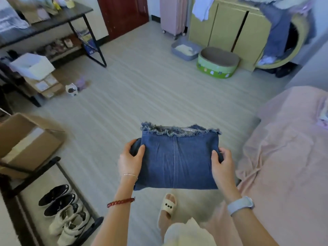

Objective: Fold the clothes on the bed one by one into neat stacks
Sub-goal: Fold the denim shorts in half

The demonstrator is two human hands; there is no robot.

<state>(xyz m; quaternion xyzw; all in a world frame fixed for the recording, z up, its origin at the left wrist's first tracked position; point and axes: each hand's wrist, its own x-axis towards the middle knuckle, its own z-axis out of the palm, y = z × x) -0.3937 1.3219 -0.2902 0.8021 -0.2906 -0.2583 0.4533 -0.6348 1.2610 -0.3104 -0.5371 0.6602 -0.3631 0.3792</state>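
A folded blue denim garment (179, 158) with a frayed far edge is held flat in the air above the floor, in front of me. My left hand (130, 160) grips its left side, thumb on top and fingers curled underneath. My right hand (222, 163) grips the right side the same way. The bed (287, 157), covered with a pink sheet, lies to the right. A small piece of pale clothing (324, 114) shows at the bed's far right edge.
A shoe rack (58, 215) with several shoes and a cardboard box (26, 144) stand at the left. A black desk (53, 20), a green oval cat scratcher (217, 64), a grey litter tray (184, 49) and a pink suitcase (173, 15) lie further off. My slippered foot (167, 206) stands below the garment.
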